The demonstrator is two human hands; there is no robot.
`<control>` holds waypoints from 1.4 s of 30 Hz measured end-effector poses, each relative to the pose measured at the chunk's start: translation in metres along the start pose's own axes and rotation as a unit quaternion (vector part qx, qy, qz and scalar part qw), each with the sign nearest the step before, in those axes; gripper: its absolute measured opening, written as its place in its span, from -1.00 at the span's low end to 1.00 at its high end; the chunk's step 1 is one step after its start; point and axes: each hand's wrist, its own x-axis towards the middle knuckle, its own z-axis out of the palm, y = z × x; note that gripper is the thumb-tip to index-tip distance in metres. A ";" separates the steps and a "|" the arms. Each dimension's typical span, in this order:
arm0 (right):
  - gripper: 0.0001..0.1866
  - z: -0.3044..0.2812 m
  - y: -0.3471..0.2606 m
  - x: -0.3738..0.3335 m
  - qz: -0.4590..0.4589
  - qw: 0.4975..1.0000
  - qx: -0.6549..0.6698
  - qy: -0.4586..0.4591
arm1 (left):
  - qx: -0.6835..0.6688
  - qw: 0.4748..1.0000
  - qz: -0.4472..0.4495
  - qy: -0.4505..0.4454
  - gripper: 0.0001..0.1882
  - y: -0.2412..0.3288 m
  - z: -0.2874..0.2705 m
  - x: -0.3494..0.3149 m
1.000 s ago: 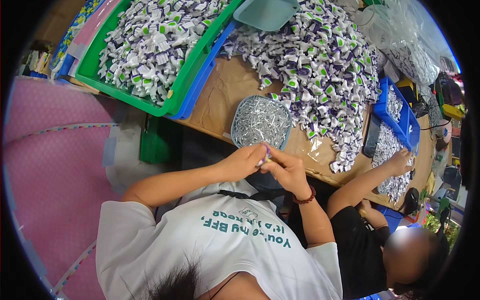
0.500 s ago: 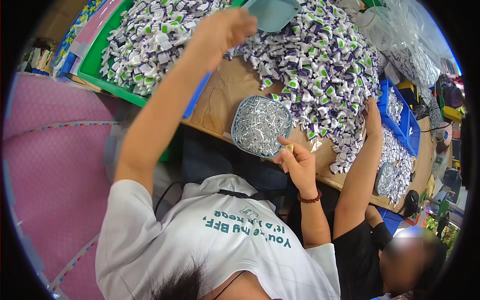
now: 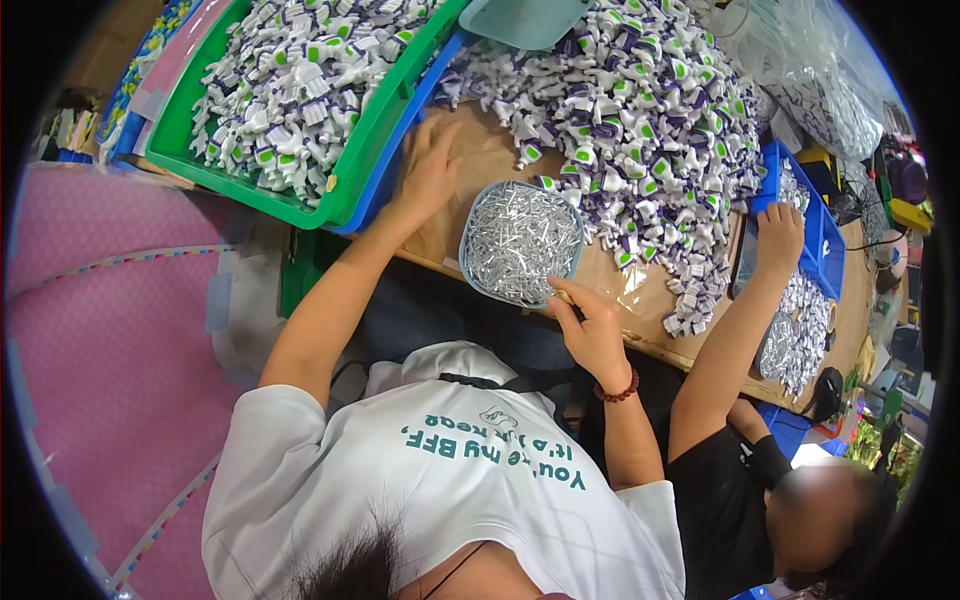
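Note:
My left hand (image 3: 430, 172) hovers or rests by the blue tray's edge with its fingers apart, nothing visible in it. Beside it on the table stands a rounded grey-blue tub (image 3: 578, 262) heaped with thin silvery pins (image 3: 520, 240). At the tub's near right edge, my right hand (image 3: 592, 335) pinches a small yellowish piece (image 3: 565, 297) between thumb and forefinger; its exact kind is too small to tell. Beyond the tub spreads a big pile of white, purple and green plastic toy parts (image 3: 640, 130).
A green tray (image 3: 330, 210) full of similar parts sits on a blue tray (image 3: 370, 205) at left. A grey-blue lid (image 3: 525, 22) lies at the back. To the right, a co-worker's hand (image 3: 780, 235) is at a divided blue bin (image 3: 822, 262), near smaller white parts (image 3: 800, 350).
My left hand has come back toward me from near the grey-blue lid to beside the blue tray. My right hand stays by the tub. The co-worker's hand has moved from the pile to the bin.

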 end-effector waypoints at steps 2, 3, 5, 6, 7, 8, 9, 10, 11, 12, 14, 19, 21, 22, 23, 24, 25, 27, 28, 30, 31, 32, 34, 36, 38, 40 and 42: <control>-0.78 0.001 0.000 0.000 -0.008 1.000 -0.014 0.008 | -0.010 1.000 0.001 -0.011 -0.46 -0.005 0.007 -0.002; -0.78 0.000 0.000 0.000 -0.014 1.000 -0.021 0.012 | -0.011 1.000 0.008 -0.009 -0.44 -0.006 0.007 -0.001; -0.78 -0.002 0.000 0.000 -0.002 1.000 -0.018 0.025 | -0.018 1.000 0.018 -0.006 -0.45 -0.005 0.010 0.003; -0.78 -0.004 0.001 0.000 0.004 0.999 -0.018 0.032 | -0.024 0.999 0.021 -0.006 -0.48 0.000 0.010 0.008; -0.78 -0.006 0.005 0.000 -0.003 0.999 -0.024 0.042 | -0.030 0.999 0.024 -0.005 -0.51 0.004 0.010 0.013; -0.78 -0.007 0.013 -0.001 -0.010 0.998 -0.030 0.053 | -0.030 0.998 0.055 -0.014 -0.57 0.006 0.012 0.018; -0.78 -0.008 0.015 -0.001 -0.003 0.998 -0.030 0.058 | -0.029 0.996 0.083 -0.022 -0.62 0.008 0.014 0.024; -0.77 -0.009 0.017 -0.001 0.004 0.998 -0.029 0.062 | -0.029 0.993 0.113 -0.030 -0.67 0.009 0.016 0.029; -0.77 -0.011 0.015 -0.002 0.025 0.997 -0.022 0.062 | -0.049 0.990 0.122 -0.055 -0.71 0.013 0.020 0.034; -0.77 -0.011 0.015 -0.003 0.037 0.997 -0.019 0.065 | -0.069 0.986 0.132 -0.080 -0.76 0.019 0.024 0.037; -0.77 -0.012 0.014 -0.001 0.047 0.996 -0.020 0.077 | -0.074 0.983 0.149 -0.079 -0.79 0.032 0.035 0.044; -0.79 -0.005 0.015 0.008 0.015 0.993 -0.079 0.090 | 0.009 0.976 0.085 -0.200 -0.69 0.055 0.039 0.064; -0.83 0.001 0.019 0.010 -0.006 0.993 -0.087 0.082 | 0.032 0.977 0.076 -0.199 -0.66 0.056 0.044 0.067; -0.85 0.002 0.018 0.011 -0.008 0.990 -0.117 0.075 | 0.042 0.977 0.072 -0.198 -0.65 0.056 0.044 0.066; -0.87 0.003 0.015 0.012 -0.011 0.987 -0.148 0.067 | 0.053 0.977 0.067 -0.197 -0.64 0.056 0.045 0.065; -0.89 0.003 0.013 0.014 -0.013 0.982 -0.178 0.059 | 0.063 0.976 0.063 -0.197 -0.62 0.057 0.045 0.065; -0.90 0.004 0.009 0.016 -0.015 0.973 -0.222 0.056 | 0.070 0.975 0.082 -0.195 -0.63 0.056 0.045 0.064; -0.91 0.006 0.001 0.021 -0.019 0.950 -0.309 0.051 | 0.083 0.970 0.122 -0.192 -0.65 0.049 0.045 0.062; -0.91 0.009 0.002 0.024 -0.016 0.951 -0.307 0.047 | 0.067 0.967 0.151 -0.193 -0.67 0.042 0.046 0.062; -0.91 0.014 0.005 0.030 -0.012 0.952 -0.303 0.039 | 0.034 0.958 0.210 -0.195 -0.70 0.028 0.045 0.065; -0.90 0.014 0.004 0.033 -0.011 0.953 -0.301 0.037 | 0.031 0.958 0.203 -0.199 -0.72 0.025 0.044 0.067; -0.90 0.014 0.002 0.035 -0.011 0.953 -0.300 0.034 | 0.027 0.959 0.196 -0.202 -0.74 0.022 0.044 0.069; -0.90 0.013 0.000 0.037 -0.018 0.957 -0.288 0.036 | 0.020 0.965 0.175 -0.196 -0.76 0.022 0.042 0.069; -0.90 0.011 0.001 0.037 -0.028 0.962 -0.269 0.047 | 0.011 0.973 0.147 -0.179 -0.76 0.025 0.044 0.064; -0.90 0.010 0.002 0.037 -0.013 0.962 -0.270 0.048 | -0.092 0.986 0.111 -0.086 -0.73 0.020 0.042 0.065; -0.90 0.010 0.002 0.036 -0.006 0.957 -0.287 0.045 | -0.173 0.982 0.070 -0.024 -0.73 0.026 0.030 0.064; -0.90 0.012 0.001 0.037 -0.015 0.946 -0.320 0.041 | -0.358 0.925 -0.114 -0.065 -0.73 0.030 0.015 0.058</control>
